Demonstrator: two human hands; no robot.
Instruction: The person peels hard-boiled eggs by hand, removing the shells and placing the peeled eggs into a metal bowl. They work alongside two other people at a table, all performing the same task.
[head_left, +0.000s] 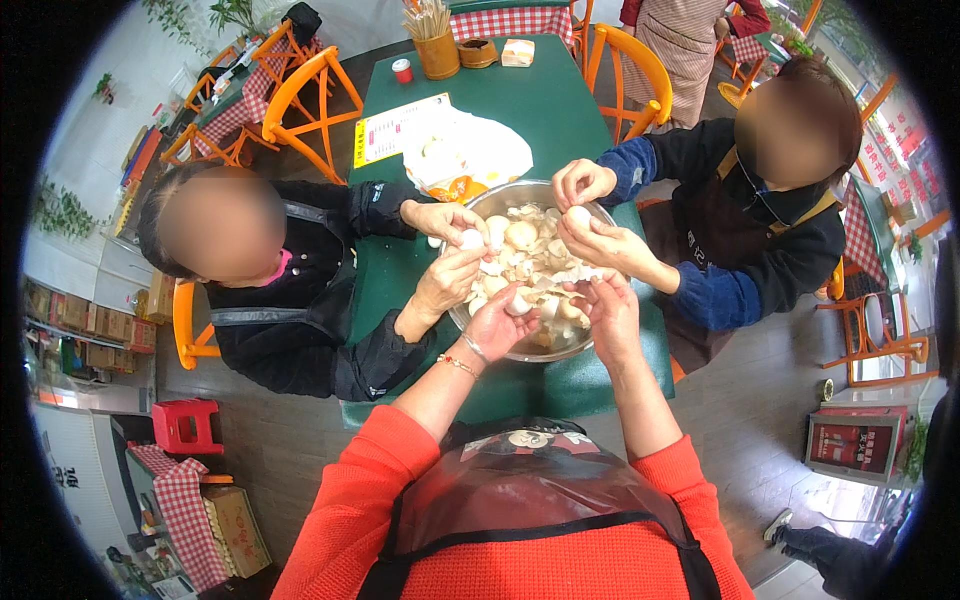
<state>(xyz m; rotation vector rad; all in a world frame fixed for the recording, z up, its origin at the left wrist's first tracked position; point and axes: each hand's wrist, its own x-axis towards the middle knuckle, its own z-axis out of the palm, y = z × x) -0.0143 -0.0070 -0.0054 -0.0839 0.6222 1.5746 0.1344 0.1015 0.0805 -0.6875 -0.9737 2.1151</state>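
Note:
My left hand (504, 326), palm up at the near side of a metal basin (525, 355), holds a white egg (518, 304) in its fingers. To its right, my right hand (613, 306) hangs over the basin rim, its fingertips pinching what looks like a strip of white eggshell (579, 276). Inside the basin lie eggs (521, 235) and many broken shell pieces in cloudy water. On the left, a co-worker's hands (450, 274) hold an egg (471, 240) over the basin. Another co-worker's hands (600, 225) hold an egg (579, 216) on the right.
The basin stands on a green table (375, 315). Beyond it are a white plastic bag (495, 146), a printed menu sheet (382, 131), a chopstick holder (436, 56), a red jar (403, 71) and a tissue pack (517, 52). Seated co-workers flank the table. Orange chairs (315, 97) stand around.

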